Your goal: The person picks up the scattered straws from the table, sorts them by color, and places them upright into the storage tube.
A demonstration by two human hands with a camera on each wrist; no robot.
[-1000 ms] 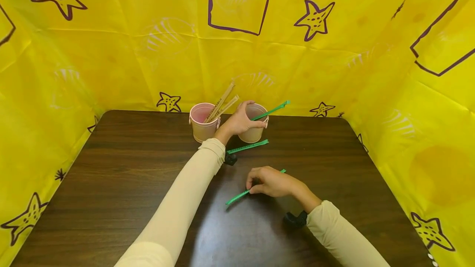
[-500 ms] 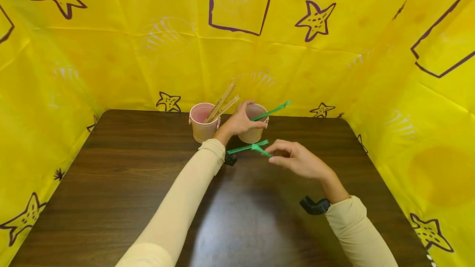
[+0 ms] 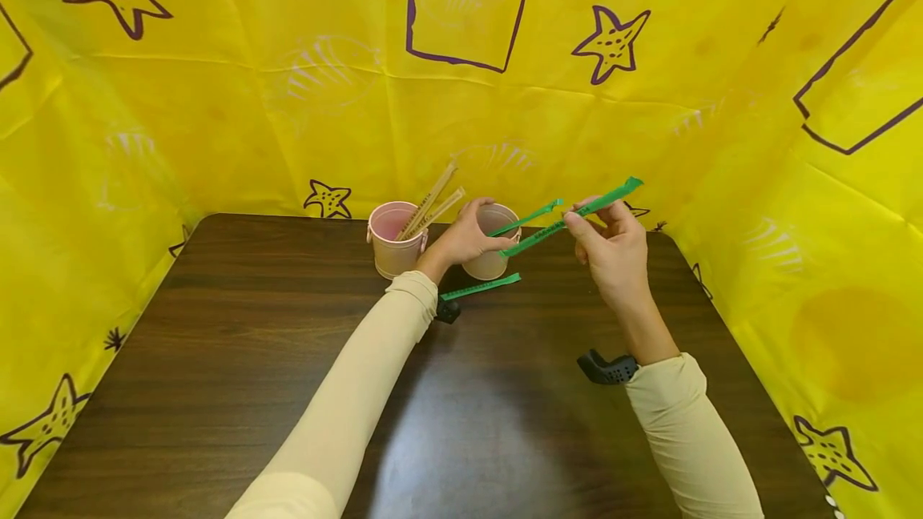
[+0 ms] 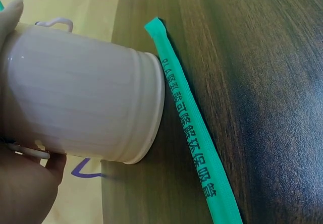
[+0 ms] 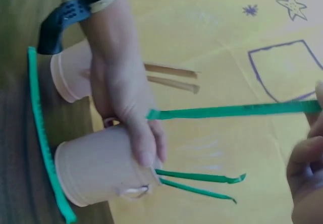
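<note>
My left hand (image 3: pixel 467 237) grips the right-hand small pale pink bucket (image 3: pixel 485 265) by its rim, thumb across the near side. Two green paper-wrapped straws (image 5: pixel 202 176) stick out of that bucket in the right wrist view. My right hand (image 3: pixel 618 255) pinches another green wrapped straw (image 3: pixel 555 229) between thumb and fingers, raised and slanting, its lower end overlapping the bucket's rim in the head view. One more green wrapped straw (image 4: pixel 189 125), with dark printed characters, lies on the table just in front of the bucket's base.
A second pink bucket (image 3: pixel 394 257) stands just left of the gripped one, holding two tan wrapped straws (image 3: pixel 435 192). Both buckets stand near the back edge of the dark wooden table (image 3: pixel 238 343). A yellow sheet (image 3: pixel 252 142) with starfish drawings surrounds the table.
My right hand has lifted the green straw off the table, carried it up and back, and turned it toward the right-hand bucket. My left hand has stayed on the bucket.
</note>
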